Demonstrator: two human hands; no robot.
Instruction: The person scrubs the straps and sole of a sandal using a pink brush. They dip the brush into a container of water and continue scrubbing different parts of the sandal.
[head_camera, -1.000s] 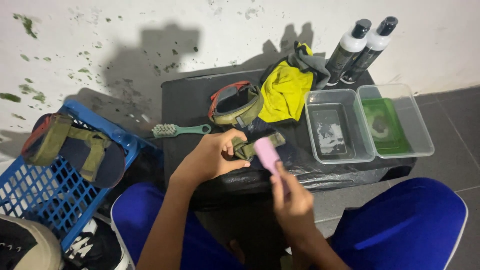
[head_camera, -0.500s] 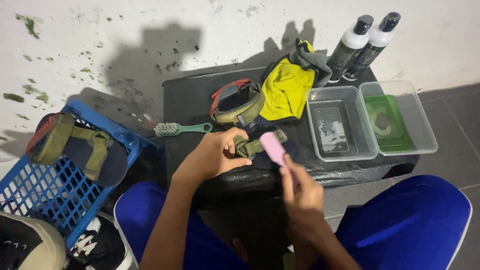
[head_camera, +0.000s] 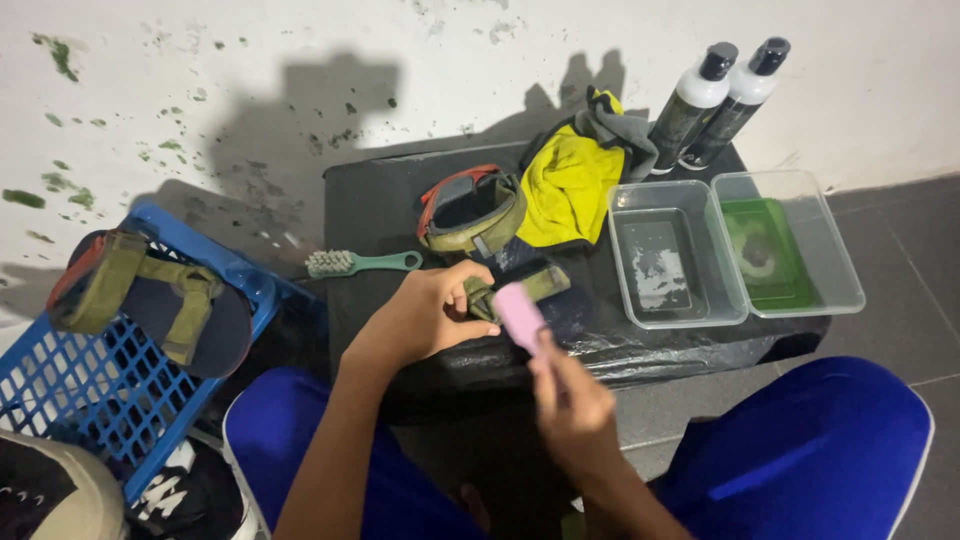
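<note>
At the centre of the frame, the left hand (head_camera: 425, 318) presses down on a sandal (head_camera: 520, 280) that lies on a black-covered table (head_camera: 370, 210), its fingers curled together around the olive-green strap. Just below and to the right, the right hand (head_camera: 572, 410) grips a pink brush (head_camera: 519, 316) — fingers closed on its lower end, the pink head tilted up and touching the sandal beside the left thumb. The right hand is blurred, so the exact finger placement is hard to make out.

Above the sandal on the table lies a green-handled brush (head_camera: 360, 264) to the left, and an orange-and-olive strap piece (head_camera: 470, 210) sits next to a yellow cloth (head_camera: 570, 185) with a grey rag on top of it. To the right stand two clear plastic tubs (head_camera: 735, 250) side by side (the left one holds cloudy liquid, the right one something green). Two bottles with black caps (head_camera: 715, 100) stand together behind them, against the white wall.

At the left of the frame, a blue plastic basket (head_camera: 90, 390) holds a second sandal (head_camera: 150, 300) with olive straps — resting on its upper rim. Blue-trousered knees fill the bottom of the frame.
</note>
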